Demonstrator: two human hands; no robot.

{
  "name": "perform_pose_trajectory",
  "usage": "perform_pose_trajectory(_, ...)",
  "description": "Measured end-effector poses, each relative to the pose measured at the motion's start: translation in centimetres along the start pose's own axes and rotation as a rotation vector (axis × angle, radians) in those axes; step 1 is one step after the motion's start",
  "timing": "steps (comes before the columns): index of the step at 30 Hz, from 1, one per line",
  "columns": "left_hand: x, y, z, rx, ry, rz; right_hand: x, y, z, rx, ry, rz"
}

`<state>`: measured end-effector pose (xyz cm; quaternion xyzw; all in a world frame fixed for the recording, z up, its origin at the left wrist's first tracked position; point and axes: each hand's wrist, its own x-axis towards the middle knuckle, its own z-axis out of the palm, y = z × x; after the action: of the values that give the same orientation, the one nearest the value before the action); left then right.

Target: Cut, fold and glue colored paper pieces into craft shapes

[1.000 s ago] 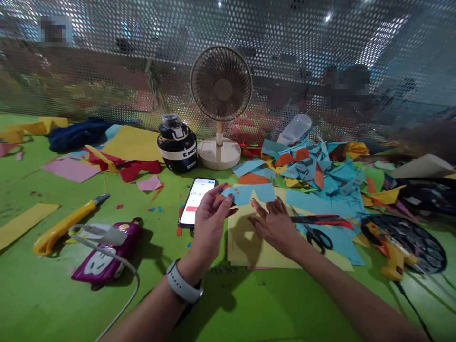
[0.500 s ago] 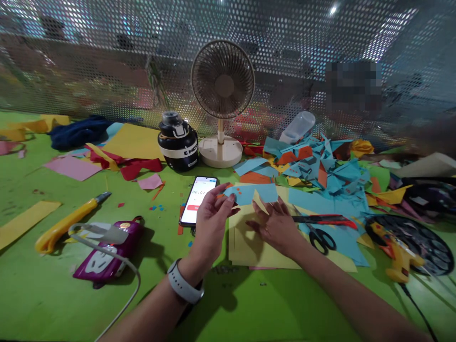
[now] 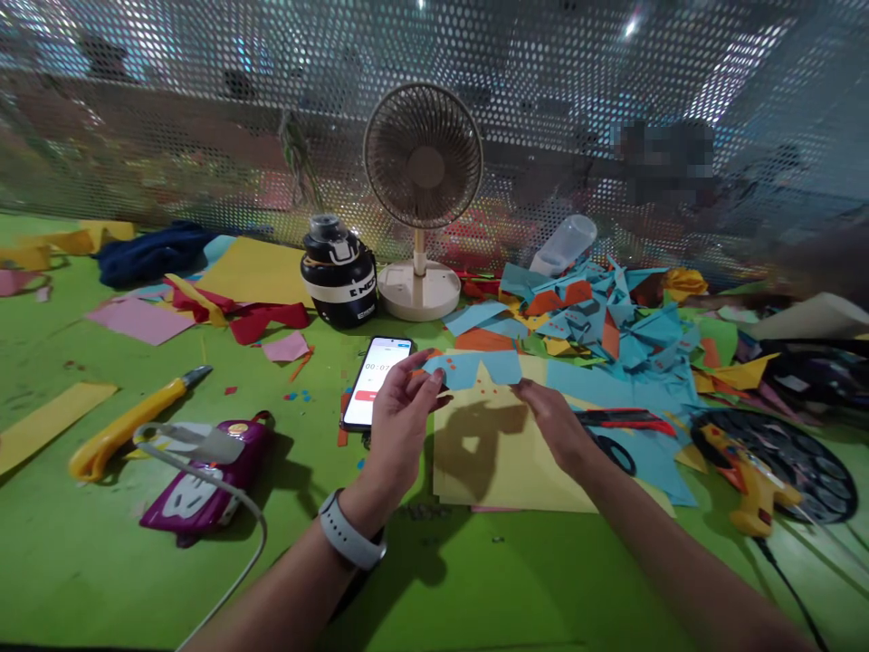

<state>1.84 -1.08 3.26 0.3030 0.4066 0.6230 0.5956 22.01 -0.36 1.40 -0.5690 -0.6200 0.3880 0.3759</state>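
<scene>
1. phone (image 3: 367, 385): flat on the green table (image 3: 258, 580), just left of the left hand.
2. left hand (image 3: 399, 421): thumb and forefinger nearly closed, pinching the left end of the blue paper strip; the other fingers are loosely curled.
3. blue paper strip (image 3: 503, 367): long axis crosswise, running from hand to hand; it lies rightward from the left fingertips, leftward and slightly beyond the right ones. the left hand is nearer, being on its end. a v-shaped notch opens toward the wearer; orange specks mark its left part.
4. yellow paper (image 3: 502, 466): flat, beneath and on the near side of the strip, the shadow of the hands upon it.
5. right hand (image 3: 553, 418): thumb and forefinger drawn close together at the strip's right, near corner; whether they grip it or merely touch it cannot be told.
6. scissors (image 3: 619, 455): black-handled, just right of the right hand.
</scene>
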Motion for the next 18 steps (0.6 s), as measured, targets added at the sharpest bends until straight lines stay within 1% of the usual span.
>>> perform_pose_trajectory(5, 0.02, 0.04, 0.03, 0.02, 0.003, -0.001, 0.05, 0.74, 0.45, 0.316, 0.082, 0.081)
perform_pose_trajectory(7, 0.08, 0.01, -0.02, 0.019, 0.007, -0.002, 0.06, 0.69, 0.57, 0.402, 0.072, 0.108)
perform_pose_trajectory(10, 0.22, -0.13, -0.14, 0.012, 0.02, 0.013, 0.07, 0.38, 0.5, 0.445, 0.034, 0.137)
perform_pose_trajectory(15, 0.42, -0.4, -0.35, 0.013, 0.047, 0.022, 0.05, 0.39, 0.16, 0.428, 0.023, 0.168)
perform_pose_trajectory(18, 0.51, -0.49, -0.42, 0.023, 0.056, 0.019, -0.01, 0.4, 0.1, 0.519, 0.033, 0.219)
